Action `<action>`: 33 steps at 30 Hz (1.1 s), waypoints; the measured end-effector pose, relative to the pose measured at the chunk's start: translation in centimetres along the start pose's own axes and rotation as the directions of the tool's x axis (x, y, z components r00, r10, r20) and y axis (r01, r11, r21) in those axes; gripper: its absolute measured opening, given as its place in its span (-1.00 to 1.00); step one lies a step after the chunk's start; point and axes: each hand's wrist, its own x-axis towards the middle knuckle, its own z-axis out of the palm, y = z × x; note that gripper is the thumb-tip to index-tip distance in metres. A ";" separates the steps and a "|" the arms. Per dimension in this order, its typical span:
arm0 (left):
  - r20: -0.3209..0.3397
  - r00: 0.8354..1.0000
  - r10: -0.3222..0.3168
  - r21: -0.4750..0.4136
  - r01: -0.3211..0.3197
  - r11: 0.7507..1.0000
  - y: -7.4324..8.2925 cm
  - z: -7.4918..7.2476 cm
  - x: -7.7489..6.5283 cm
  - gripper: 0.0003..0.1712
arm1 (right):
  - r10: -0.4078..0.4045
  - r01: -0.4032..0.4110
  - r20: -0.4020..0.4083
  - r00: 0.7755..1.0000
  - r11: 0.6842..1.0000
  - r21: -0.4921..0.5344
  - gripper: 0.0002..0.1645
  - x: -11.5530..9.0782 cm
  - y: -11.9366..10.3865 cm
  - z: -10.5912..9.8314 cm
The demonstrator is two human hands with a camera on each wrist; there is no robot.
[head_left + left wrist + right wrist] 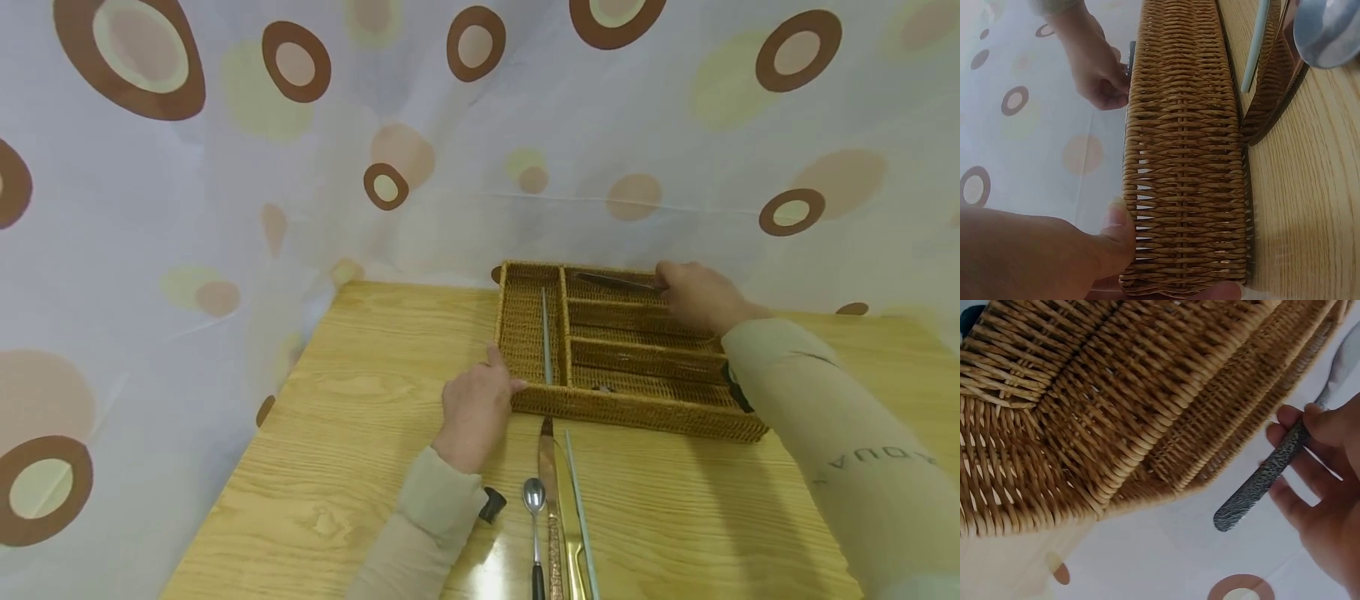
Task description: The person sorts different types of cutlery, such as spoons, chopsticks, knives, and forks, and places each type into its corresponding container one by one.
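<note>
Pale sleeve (pixel 862 492), right fingers (pixel 1313 475) pinching knife (pixel 1260 478), left fingers (pixel 496 358) gripping wicker tray (pixel 637 407)

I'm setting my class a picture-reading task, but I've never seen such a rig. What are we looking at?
These are a person's bare hands, not a machine. One picture comes from a head camera, the others from a camera on each wrist. The left hand holds a corner of a wicker tray on a wooden table; the right hand holds a knife with a dark textured handle. In front lie a spoon, copper-coloured knife, gold-coloured knife and slim pale utensil.
</note>
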 end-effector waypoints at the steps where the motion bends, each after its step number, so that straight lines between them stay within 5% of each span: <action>1: 0.004 1.000 -0.002 -0.003 0.002 1.000 0.0 0.0 0.0 -0.22 | 0.002 -0.002 -0.015 1.000 1.000 0.004 -0.78 0.1 0.1 0.1; 9: 0.031 0.999 -0.020 -0.013 0.021 1.000 0.2 0.1 0.1 -0.21 | -0.052 0.042 -0.116 0.992 0.995 -0.087 -0.77 0.7 1.5 2.0; 23: -0.017 1.000 -0.001 0.020 0.001 1.000 0.2 0.4 0.1 -0.22 | -0.054 0.043 -0.057 0.997 0.984 -0.171 -0.69 1.4 1.6 2.9; 33: -0.074 0.997 0.039 0.076 -0.033 0.997 0.0 0.1 -0.1 -0.24 | 0.036 -0.029 0.172 0.984 0.999 -0.040 -0.54 1.9 1.3 3.6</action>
